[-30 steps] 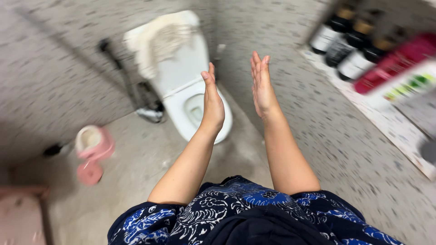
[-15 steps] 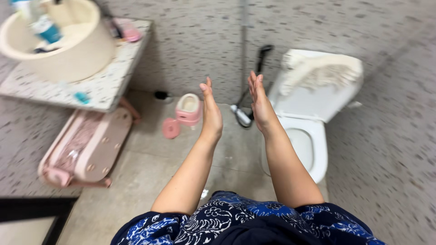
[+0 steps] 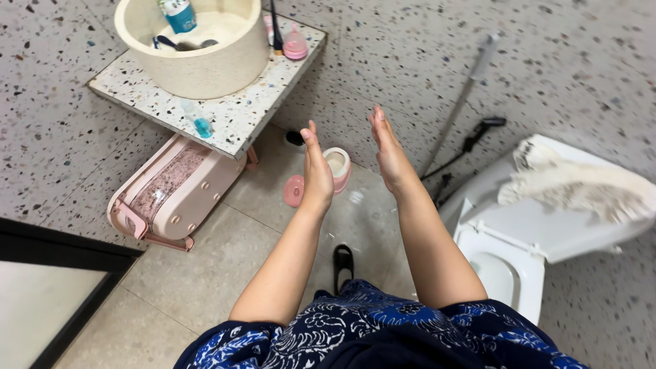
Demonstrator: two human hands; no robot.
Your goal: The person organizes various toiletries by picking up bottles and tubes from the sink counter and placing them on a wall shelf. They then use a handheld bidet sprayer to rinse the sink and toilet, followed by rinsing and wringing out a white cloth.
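Note:
My left hand (image 3: 317, 170) and my right hand (image 3: 388, 150) are both raised in front of me, flat, fingers straight, palms facing each other a hand's width apart. Neither holds or touches anything. Below and behind the left hand on the floor sits a small pink potty (image 3: 335, 167) with its pink lid (image 3: 294, 190) beside it. A white toilet (image 3: 509, 263) with its lid up and a fluffy white cover (image 3: 581, 188) stands to the right of my right arm. I wear a blue patterned garment (image 3: 369, 328).
A round cream basin (image 3: 219, 61) sits on a speckled counter (image 3: 236, 123) at the upper left, with bottles in and around it. A folded pink tub (image 3: 171, 191) leans under the counter. A spray hose (image 3: 471, 140) hangs on the speckled wall. A black slipper (image 3: 342, 263) lies on the floor.
The view has swung left: the toilet shifted from the centre to the right edge, and the basin and counter came into view. Both hands stay raised and flat.

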